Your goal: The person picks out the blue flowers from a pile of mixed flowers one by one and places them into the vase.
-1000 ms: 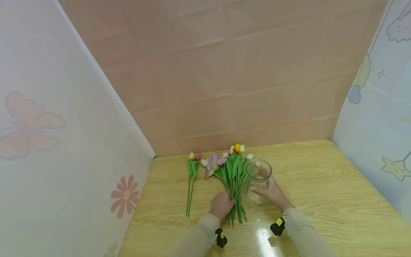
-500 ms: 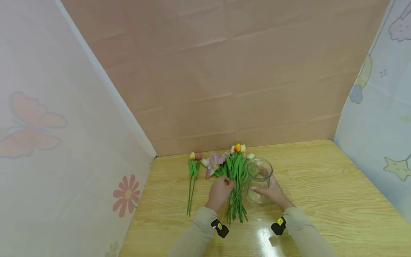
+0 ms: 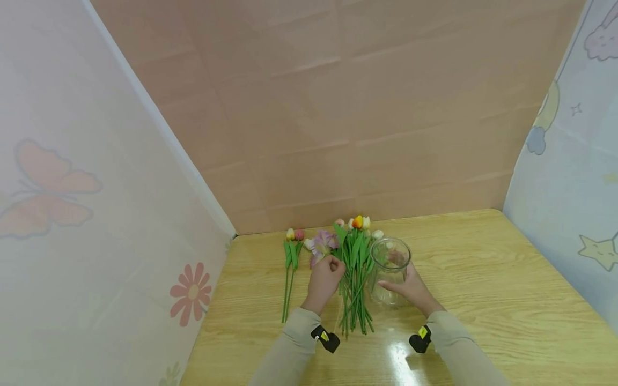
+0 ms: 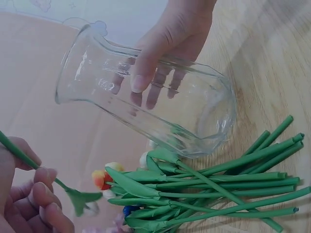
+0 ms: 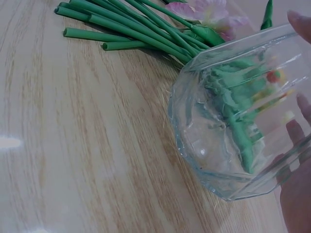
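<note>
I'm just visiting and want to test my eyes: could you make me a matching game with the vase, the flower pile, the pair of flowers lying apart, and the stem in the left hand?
Things:
1. vase
2. flower pile
3. two flowers
4. single stem

States:
A. lying apart at the table's left side
B. pinched in the left hand
C. clear glass, held by the right hand
D. heaped on the table, between the hands

Pairs: 1-C, 2-D, 3-A, 4-B
</note>
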Available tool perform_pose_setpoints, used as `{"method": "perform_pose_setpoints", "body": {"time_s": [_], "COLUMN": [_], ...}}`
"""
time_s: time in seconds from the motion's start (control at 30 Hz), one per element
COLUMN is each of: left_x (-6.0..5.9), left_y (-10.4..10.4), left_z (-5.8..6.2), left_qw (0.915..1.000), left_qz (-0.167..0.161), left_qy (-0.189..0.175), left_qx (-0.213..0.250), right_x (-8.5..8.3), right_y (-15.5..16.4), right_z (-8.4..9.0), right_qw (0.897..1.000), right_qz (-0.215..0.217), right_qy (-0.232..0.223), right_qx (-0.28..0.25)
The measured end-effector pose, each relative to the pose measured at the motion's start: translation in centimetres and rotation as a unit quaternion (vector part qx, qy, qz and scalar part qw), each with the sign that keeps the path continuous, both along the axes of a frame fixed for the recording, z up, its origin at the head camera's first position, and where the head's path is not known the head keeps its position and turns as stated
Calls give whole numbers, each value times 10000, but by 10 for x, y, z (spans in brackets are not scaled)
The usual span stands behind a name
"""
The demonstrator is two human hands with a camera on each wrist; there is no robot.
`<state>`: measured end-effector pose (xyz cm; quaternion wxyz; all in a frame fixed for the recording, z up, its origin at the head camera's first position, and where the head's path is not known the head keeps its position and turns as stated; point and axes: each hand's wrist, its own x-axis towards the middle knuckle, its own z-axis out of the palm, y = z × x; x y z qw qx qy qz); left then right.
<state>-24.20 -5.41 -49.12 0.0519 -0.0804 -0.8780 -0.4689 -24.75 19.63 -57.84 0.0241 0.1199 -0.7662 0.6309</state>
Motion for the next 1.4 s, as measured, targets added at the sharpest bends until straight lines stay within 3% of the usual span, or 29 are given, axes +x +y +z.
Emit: {"method": "perform_pose_setpoints", "body": {"time_s": [0.17, 0.3, 0.53, 0.7, 0.8, 0.93, 1.13, 1.4], "left_x": [-2, -2, -10, -15, -17, -20, -21, -13], "left_y": [-1, -6, -25, -44, -58, -75, -97, -114], "left_z": [1, -5, -22, -32, -39, -47, -63, -80], "left_qw": [9978, 9912, 9691, 9523, 9482, 9495, 9397, 9452], "left_qz": [179, 469, 1233, 1714, 2082, 2493, 3200, 3240], "left_qy": [618, 1202, 1861, 2192, 2132, 1712, 1105, 411], "left_qx": [126, 311, 1052, 1250, 1103, 835, 481, 44], "right_x": [0, 0, 1, 1, 0, 0, 1, 0], "right_y": [1, 1, 0, 1, 1, 0, 0, 0], "right_z": [1, 3, 3, 1, 1, 1, 1, 1], "right_qw": [10000, 10000, 9999, 9995, 9995, 9997, 9998, 10000], "right_qz": [13, 9, -3, -47, -44, -76, -49, -3], "right_qy": [13, -21, -147, -278, -271, -219, -173, -44], "right_qx": [4, 1, 14, 147, 135, 104, 40, 24]}}
